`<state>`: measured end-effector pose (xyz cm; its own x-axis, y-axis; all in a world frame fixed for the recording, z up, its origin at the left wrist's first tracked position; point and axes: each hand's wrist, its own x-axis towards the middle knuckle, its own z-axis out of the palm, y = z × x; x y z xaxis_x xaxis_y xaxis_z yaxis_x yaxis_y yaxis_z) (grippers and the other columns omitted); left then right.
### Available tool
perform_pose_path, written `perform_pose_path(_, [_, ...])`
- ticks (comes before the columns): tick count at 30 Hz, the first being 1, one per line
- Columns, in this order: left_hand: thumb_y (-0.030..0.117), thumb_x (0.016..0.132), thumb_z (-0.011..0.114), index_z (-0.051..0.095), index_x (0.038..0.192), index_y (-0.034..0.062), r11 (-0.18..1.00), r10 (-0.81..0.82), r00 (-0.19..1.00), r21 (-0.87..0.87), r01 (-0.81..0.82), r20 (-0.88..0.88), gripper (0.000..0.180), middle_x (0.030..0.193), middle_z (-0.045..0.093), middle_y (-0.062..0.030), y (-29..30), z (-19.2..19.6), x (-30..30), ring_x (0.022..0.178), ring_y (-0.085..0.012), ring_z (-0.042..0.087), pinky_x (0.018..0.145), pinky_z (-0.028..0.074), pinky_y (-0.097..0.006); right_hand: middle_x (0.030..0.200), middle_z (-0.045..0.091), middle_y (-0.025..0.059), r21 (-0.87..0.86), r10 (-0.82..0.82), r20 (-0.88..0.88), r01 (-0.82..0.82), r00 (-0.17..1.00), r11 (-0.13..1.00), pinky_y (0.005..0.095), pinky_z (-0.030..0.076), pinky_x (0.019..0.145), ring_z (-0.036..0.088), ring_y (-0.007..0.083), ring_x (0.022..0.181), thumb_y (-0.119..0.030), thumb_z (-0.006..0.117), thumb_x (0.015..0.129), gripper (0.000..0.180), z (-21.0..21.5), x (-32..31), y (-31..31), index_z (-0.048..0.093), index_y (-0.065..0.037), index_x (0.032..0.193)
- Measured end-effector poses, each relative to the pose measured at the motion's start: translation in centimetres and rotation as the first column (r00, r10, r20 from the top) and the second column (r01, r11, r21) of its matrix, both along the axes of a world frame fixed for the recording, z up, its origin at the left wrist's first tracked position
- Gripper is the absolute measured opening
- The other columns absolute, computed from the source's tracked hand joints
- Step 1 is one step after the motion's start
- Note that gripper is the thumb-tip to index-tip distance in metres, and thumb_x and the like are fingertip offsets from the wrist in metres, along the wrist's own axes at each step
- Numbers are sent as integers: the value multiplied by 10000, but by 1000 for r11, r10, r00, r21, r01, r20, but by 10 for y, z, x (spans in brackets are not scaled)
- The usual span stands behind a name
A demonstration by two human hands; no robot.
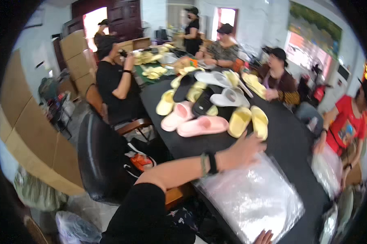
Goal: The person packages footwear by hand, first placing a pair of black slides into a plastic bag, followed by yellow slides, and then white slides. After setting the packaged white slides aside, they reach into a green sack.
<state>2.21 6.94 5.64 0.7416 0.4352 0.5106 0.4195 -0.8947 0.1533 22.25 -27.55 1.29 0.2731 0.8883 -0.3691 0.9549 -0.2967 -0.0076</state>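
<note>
My left hand (244, 152) reaches over the black table (291, 134), fingers stretched out and somewhat blurred, just short of a pair of yellow slippers. Of that pair, the left slipper (239, 122) and the right slipper (259, 123) lie side by side. Below this hand lies a stack of clear plastic bags (252, 195), shiny and flat at the table's near edge. Only the fingers of my right hand (264, 237) show at the lower edge, laid against the bags. Left of the yellow pair are two pink slippers (203, 126).
Grey slippers (231, 97), black ones and more yellow ones are heaped farther back. Several people sit or stand around the table; a person in red (348, 122) handles clear bags at right. A black chair (102, 158) and tall cardboard (37, 130) stand at left.
</note>
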Motion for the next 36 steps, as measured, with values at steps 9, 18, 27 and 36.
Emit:
perform_pose_path(9, [675, 792, 642, 468, 1473, 201, 929, -301, 926, -289, 231, -229, 847, 1564, 346, -165, -169, -93, 27, 1468, -408, 242, 1105, 105, -740, 1590, 104, 339, 220, 33, -316, 39, 948, 975, 580, 69, 1188, 50, 464, 1502, -612, 828, 625, 1306, -40, 42, -2, 154, 28, 1543])
perform_pose_path(18, [662, 766, 684, 503, 1438, 183, 945, -324, 911, -139, 297, -255, 845, 1554, 352, -181, -169, -102, 53, 1459, -409, 263, 1128, 106, -706, 1610, 101, 288, 411, 180, -382, -8, 906, 911, 553, 126, 1198, 61, 476, 1495, -499, 802, 753, 1105, -20, 69, -29, 187, -89, 1574])
perform_pose_path(27, [680, 865, 565, 443, 1484, 208, 907, -373, 906, -282, 312, -198, 788, 1587, 306, -157, -160, -109, 40, 1479, -380, 232, 1171, 111, -633, 1570, 324, 167, 581, -297, 152, 158, 942, 799, 477, 244, 1208, 287, 359, 1462, -100, 753, 806, 795, -17, 292, -45, 361, -81, 1497])
perform_pose_path(36, [665, 850, 578, 481, 1452, 138, 898, -365, 928, -288, 332, -69, 806, 1565, 307, -214, -170, -117, 27, 1479, -401, 213, 1176, 117, -635, 1644, -20, 219, 413, -583, 575, 412, 574, 812, 671, 264, 1112, 120, 520, 1464, -756, 793, 545, 1400, -31, 480, 5, 21, -260, 1602])
